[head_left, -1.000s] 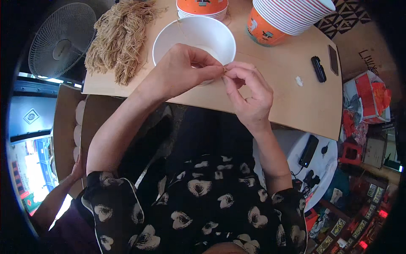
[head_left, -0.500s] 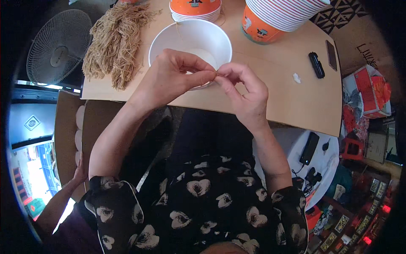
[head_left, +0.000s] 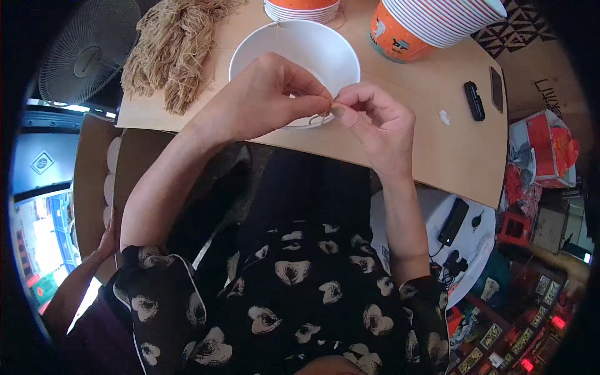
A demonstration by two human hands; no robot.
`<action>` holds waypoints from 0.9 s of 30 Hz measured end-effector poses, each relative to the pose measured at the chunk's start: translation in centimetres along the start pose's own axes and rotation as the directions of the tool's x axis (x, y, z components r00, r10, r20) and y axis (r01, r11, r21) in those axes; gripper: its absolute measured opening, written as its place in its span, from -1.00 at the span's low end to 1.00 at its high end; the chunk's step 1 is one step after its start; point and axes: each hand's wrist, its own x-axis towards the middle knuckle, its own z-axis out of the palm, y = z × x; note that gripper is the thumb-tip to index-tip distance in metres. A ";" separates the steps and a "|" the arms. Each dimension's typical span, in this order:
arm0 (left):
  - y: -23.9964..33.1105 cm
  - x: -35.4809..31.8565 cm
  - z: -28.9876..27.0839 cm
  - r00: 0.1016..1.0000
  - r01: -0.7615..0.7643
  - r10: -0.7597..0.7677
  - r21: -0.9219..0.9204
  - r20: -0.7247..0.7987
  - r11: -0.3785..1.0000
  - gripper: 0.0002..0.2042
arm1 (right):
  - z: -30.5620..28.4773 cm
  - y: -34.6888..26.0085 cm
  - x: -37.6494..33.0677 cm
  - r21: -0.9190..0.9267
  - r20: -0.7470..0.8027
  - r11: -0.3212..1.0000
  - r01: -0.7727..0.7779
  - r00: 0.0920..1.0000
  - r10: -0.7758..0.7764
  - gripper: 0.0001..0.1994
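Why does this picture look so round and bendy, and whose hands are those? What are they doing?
The camera sits on a person's head and looks down, so you see their own arms coming up from the bottom. Its lens is very wide, which bends straight edges near the rim.

The left hand and the right hand meet over a wooden table. Together their fingertips pinch a thin strand, right above the edge of a white bowl.

On the table there is also a pile of tan fibres, a stack of orange bowls, a tilted stack of striped cups, and a small black gadget. A fan stands beyond the table's left side.
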 end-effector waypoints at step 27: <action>-0.2 -0.4 0.5 0.987 0.161 -0.151 -0.248 0.058 0.955 -0.81 | -0.9 -2.1 -0.1 -0.206 0.131 0.979 0.006 0.991 0.022 -0.85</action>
